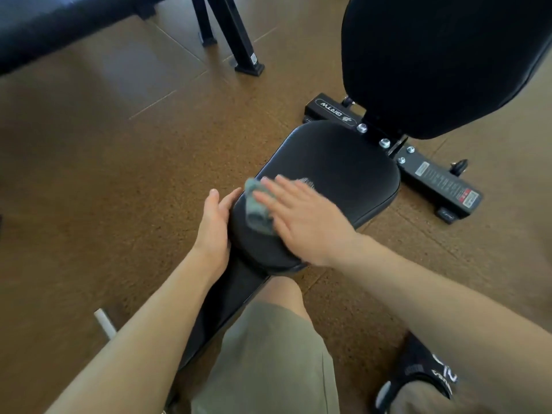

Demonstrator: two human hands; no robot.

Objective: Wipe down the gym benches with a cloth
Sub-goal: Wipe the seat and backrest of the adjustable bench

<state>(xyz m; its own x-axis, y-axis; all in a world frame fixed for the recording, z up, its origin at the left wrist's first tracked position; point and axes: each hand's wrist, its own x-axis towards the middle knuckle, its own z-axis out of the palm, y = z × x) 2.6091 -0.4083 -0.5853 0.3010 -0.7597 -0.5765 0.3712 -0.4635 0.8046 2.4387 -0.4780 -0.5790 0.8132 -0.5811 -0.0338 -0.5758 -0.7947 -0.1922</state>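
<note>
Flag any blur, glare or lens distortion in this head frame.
Head view: the right hand and the grey-green cloth under it are motion-blurred on the seat pad; the left hand at the pad's edge is sharper. Wide-angle bending curves the floor seams and the backrest. Soft sheen on the backrest, no hard glare; lighting is even.

Right hand (301,222): flat, fingers straight, pressing a grey-green cloth (257,209) onto the black padded seat (334,171) of the worktop. The cloth bunches under and just left of its fingertips; hand and cloth are blurred. Left hand (215,225): open, palm against the seat's left edge, just beside the cloth. Beyond the right hand, the backrest (442,61) stands raised. Black base frame (439,183) rests on brown floor (104,174). 1 shoe (418,375) shows below the right forearm.
</note>
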